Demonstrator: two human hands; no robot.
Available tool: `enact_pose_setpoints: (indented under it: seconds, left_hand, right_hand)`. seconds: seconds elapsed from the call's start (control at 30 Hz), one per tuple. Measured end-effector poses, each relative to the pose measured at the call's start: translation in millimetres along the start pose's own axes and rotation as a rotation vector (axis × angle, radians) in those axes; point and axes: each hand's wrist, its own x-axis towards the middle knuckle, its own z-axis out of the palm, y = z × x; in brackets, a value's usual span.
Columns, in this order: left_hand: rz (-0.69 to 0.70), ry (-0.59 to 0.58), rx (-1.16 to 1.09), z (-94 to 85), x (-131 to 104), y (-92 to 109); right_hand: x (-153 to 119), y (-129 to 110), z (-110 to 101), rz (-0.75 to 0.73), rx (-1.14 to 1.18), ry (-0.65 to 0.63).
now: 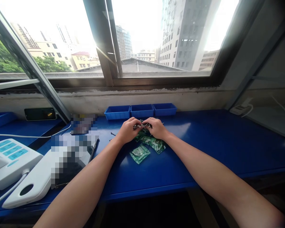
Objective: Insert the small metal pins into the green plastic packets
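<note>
My left hand (128, 130) and my right hand (156, 128) meet over the middle of the blue table, both with fingers curled in. Between and under the fingertips is a cluster of small dark and silvery screws (142, 125); single pieces are too small to tell apart. More of the pile shows just behind the hands. A loose dark screw (113, 134) lies left of my left hand. Below my hands are small green-printed clear packets (140, 153) with pale slender pieces inside, several of them overlapping near my right wrist.
Three blue bins (142, 110) stand in a row at the back under the window. On the left are a white power strip (13, 155), a white board-like item with a round hole (35, 185), a black pen (93, 150) and a phone (40, 114). Metal shelf posts frame the left side.
</note>
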Motion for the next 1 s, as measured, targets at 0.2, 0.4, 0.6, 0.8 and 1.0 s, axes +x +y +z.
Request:
enact_pose_setpoints:
  seconds: [0.2, 0.4, 0.6, 0.8, 1.0]
  left_hand:
    - [0.031, -0.15, 0.051, -4.3, -4, 5]
    - [0.004, -0.25, 0.119, -0.1, -6, 4]
    - [-0.107, -0.376, 0.202, 5.2, -5, -1]
    - [-0.075, -0.315, 0.195, 7.6, -5, -3]
    - [-0.075, -0.23, 0.11, 7.5, -3, -2]
  right_hand:
    - [0, -5, 2, -0.046, -0.02, -0.077]
    - [1, -6, 1, 0.005, -0.098, -0.207]
    - [1, -4, -4, 0.179, -0.261, -0.18]
    - [0, -1, -2, 0.39, -0.312, -0.311]
    - [0, 1, -3, 0.264, -0.128, -0.253]
